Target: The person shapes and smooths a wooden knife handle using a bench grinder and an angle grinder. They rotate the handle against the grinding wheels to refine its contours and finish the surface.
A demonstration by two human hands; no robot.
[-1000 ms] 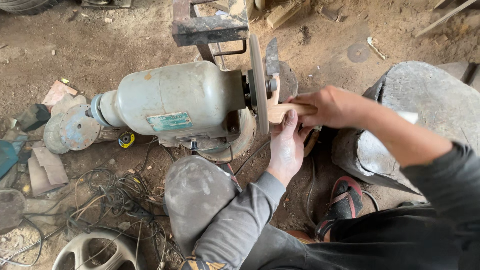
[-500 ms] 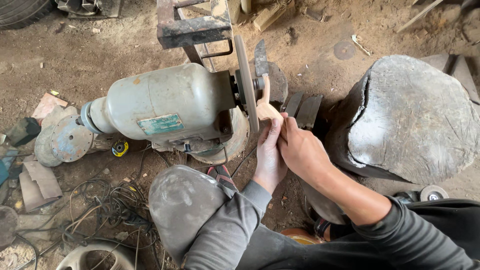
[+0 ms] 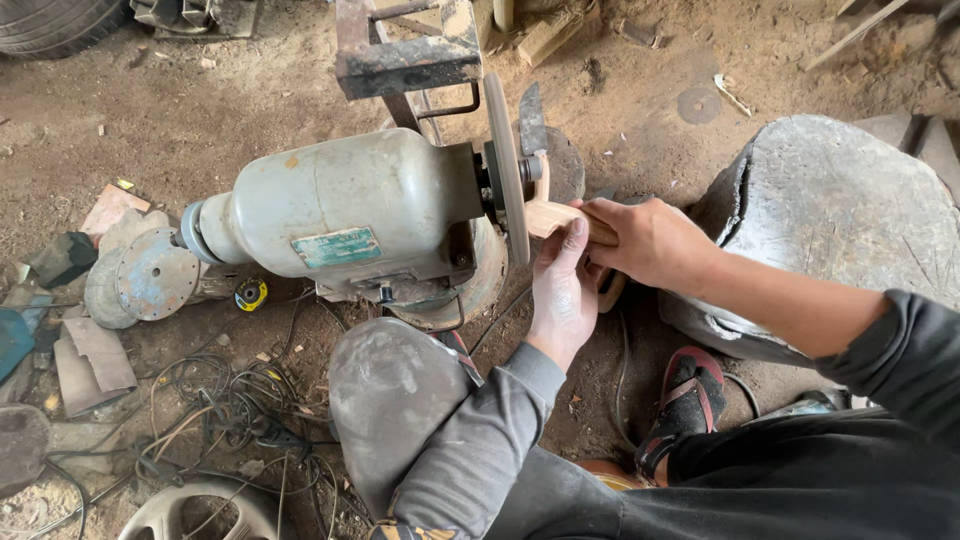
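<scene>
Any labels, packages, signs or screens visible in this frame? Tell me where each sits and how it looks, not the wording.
Nameplate label: on the side of the grey grinder motor, a slightly tilted rectangle, teal-green with pale edging.
No packages, signs or screens show.
</scene>
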